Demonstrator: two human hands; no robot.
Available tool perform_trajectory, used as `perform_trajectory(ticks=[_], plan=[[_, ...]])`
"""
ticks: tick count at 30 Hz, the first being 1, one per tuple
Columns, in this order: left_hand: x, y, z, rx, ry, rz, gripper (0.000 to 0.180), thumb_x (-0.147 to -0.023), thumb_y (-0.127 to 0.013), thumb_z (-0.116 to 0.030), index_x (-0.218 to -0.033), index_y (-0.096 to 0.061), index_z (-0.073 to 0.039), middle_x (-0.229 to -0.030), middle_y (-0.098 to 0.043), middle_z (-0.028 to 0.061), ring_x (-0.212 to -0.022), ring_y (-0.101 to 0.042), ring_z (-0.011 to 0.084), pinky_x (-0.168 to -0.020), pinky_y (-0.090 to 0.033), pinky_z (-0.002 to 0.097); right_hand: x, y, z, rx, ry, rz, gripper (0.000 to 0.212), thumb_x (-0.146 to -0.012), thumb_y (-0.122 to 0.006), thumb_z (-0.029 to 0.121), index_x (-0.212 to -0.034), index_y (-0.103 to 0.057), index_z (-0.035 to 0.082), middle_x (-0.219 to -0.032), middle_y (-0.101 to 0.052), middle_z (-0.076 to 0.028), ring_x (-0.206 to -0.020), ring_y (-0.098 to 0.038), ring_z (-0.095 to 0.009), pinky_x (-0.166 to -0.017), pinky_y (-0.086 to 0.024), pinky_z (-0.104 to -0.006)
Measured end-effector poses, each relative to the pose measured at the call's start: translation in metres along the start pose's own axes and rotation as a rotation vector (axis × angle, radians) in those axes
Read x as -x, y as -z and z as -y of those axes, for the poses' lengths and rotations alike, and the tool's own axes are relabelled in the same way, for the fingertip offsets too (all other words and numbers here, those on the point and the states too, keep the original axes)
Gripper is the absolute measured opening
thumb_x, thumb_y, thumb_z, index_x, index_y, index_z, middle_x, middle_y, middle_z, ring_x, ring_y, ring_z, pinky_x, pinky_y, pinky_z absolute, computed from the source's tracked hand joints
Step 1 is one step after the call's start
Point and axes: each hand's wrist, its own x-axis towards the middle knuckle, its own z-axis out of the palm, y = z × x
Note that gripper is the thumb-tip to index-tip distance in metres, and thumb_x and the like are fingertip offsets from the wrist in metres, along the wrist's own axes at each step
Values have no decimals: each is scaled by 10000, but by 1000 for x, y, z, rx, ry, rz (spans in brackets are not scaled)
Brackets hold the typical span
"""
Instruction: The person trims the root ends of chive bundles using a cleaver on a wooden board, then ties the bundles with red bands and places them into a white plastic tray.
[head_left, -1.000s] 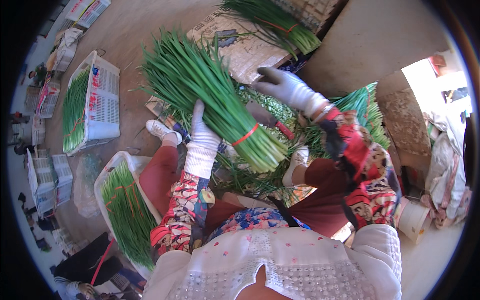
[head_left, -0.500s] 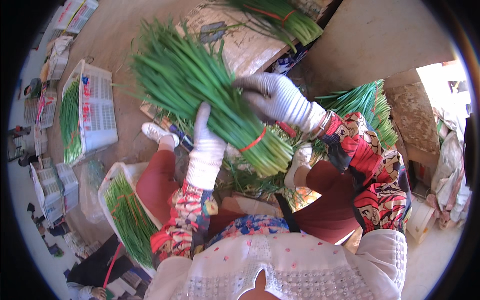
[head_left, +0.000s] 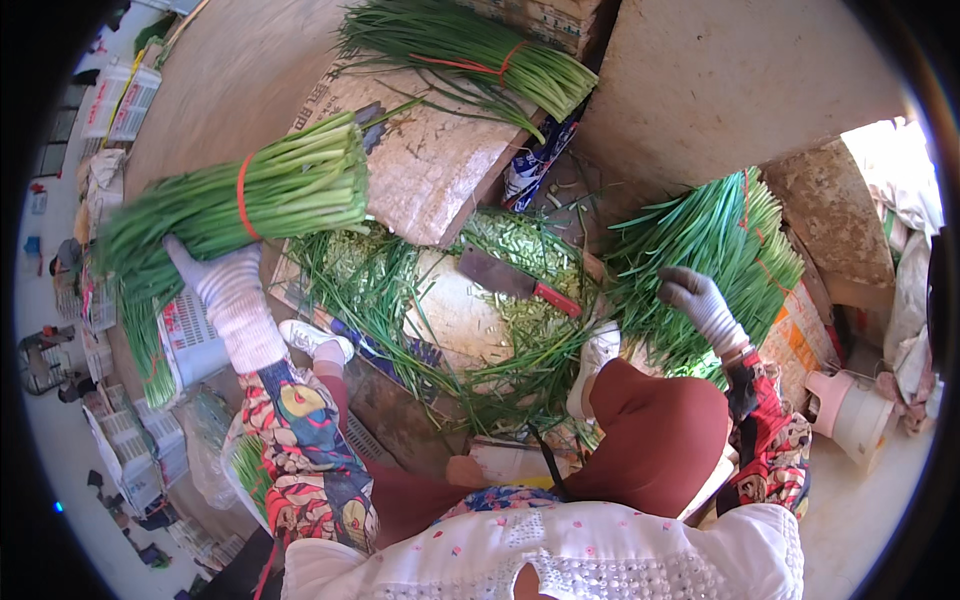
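Note:
Off to the left, my gloved left hand point(head_left: 215, 280) grips a banded bundle of garlic chives point(head_left: 290, 185) from below. A red band wraps the bundle, and its pale cut ends point right. My gloved right hand point(head_left: 695, 300) is empty, fingers loosely bent and apart, beside the pile of chives point(head_left: 720, 240) at the right. Between my feet, a cleaver point(head_left: 500, 275) with a red handle lies on a pale board point(head_left: 450, 310) strewn with chive scraps. Farther back, another banded bundle of chives point(head_left: 500, 70) rests on a worn board point(head_left: 420, 180).
White plastic crates stand along the left, one crate point(head_left: 190, 340) holding chives. Another crate with chives point(head_left: 250, 470) sits beside my left leg. A pale bucket point(head_left: 855, 410) stands at the right. A large brown panel point(head_left: 740, 80) rises at the back right.
My left hand has carried the bundle left and turned it so its cut ends face right. My right hand has let go of it and moved right, toward the pile.

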Motion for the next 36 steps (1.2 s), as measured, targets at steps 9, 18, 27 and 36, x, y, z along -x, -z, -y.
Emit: perform_trajectory(ticks=[9,18,27,36], plan=[[-50,-58,-3,-3,-98,-99,569,-835,-556,-533,-1258,-577,-153,-1321,-564,89,-1236,-487,330,-1010,-361,588,-154,-142,162,684,1193,78,561,-860,-630,288,-1334,-468,35,-1290,-531,-199,-1165,-519,-389,-986,-434,-440],[-85,-54,-27,23,-92,-98,580,-834,-553,-531,-1271,-562,-149,-1330,-549,99,-1228,-483,352,-1009,-357,602,-256,-335,230,940,1047,72,580,-814,-610,479,-1239,-592,85,-1224,-610,-166,-1170,-551,-354,-1034,-379,-487],[-90,-75,76,6,221,-20,601,-839,-556,-543,-1314,-549,-174,-1375,-525,77,-1277,-447,326,-1066,-320,576,-64,-290,85,841,1254,1269,263,-807,-643,321,-972,-622,117,-873,-671,-89,-831,-665,-320,-711,-530,-462],[-60,-89,188,-287,605,-101,664,-855,-546,-549,-1407,-446,-196,-1452,-435,69,-1354,-366,303,-1101,-267,574,-24,-15,40,708,609,0,330,-834,-621,221,-1138,-650,97,-879,-685,-143,-821,-670,-346,-735,-545,-423]])
